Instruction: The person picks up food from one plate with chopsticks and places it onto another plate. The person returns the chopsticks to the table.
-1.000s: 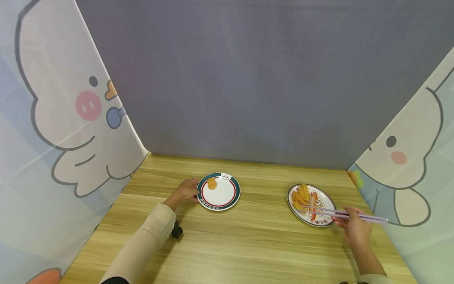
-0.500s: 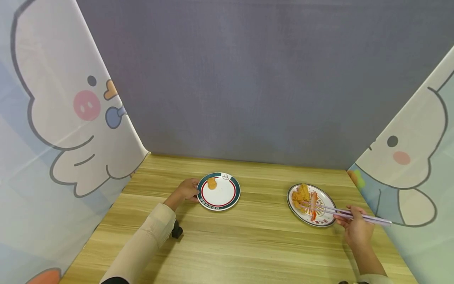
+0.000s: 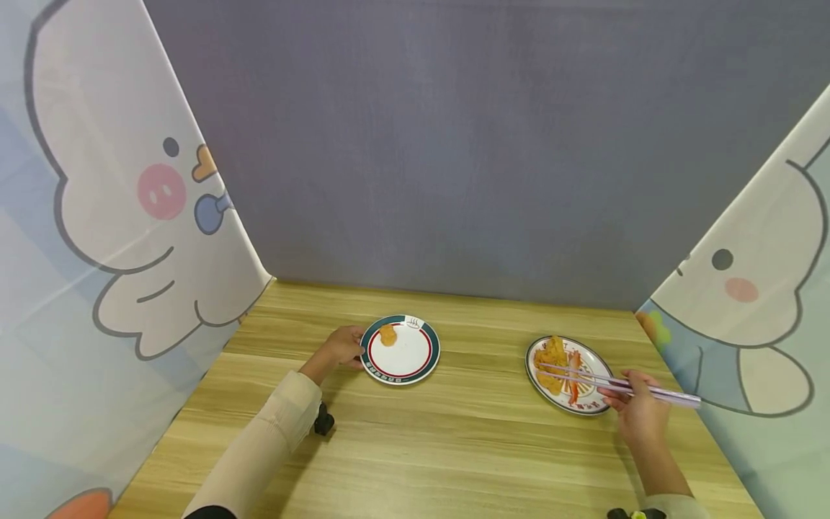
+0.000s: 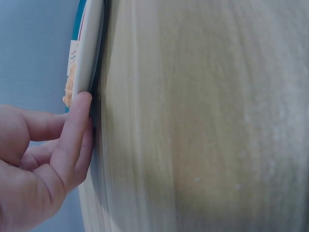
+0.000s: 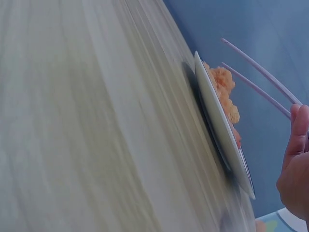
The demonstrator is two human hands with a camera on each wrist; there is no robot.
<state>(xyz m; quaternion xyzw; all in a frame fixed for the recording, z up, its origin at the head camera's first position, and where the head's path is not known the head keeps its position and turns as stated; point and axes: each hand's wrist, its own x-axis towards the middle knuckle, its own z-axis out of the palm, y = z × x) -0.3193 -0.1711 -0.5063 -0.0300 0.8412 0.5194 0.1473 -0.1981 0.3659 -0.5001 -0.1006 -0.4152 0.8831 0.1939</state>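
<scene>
My left hand (image 3: 346,347) pinches the left rim of a white plate (image 3: 415,357) with a green edge and red ring. One golden fried piece (image 3: 387,335) lies on that plate. With my right hand (image 3: 642,411) I hold a pair of lilac chopsticks (image 3: 668,396). Their tips stand apart over a patterned oval plate (image 3: 599,371), which bears golden fried pieces (image 3: 552,353) and a red-and-white crab stick (image 3: 573,378). In the right wrist view, the chopsticks (image 5: 263,72) hang clear of the fried food (image 5: 223,82), with nothing between them.
Both plates rest on a wood-grain table (image 3: 447,454). A grey cloth wall (image 3: 454,144) closes off the back, and cartoon-printed sheets (image 3: 130,216) stand at both sides. A small black object (image 3: 323,419) is at my left wrist.
My right hand has shifted slightly left with the chopsticks. Their tips have moved from near the crab stick to over the fried pieces and spread apart. My left hand and both plates stay put.
</scene>
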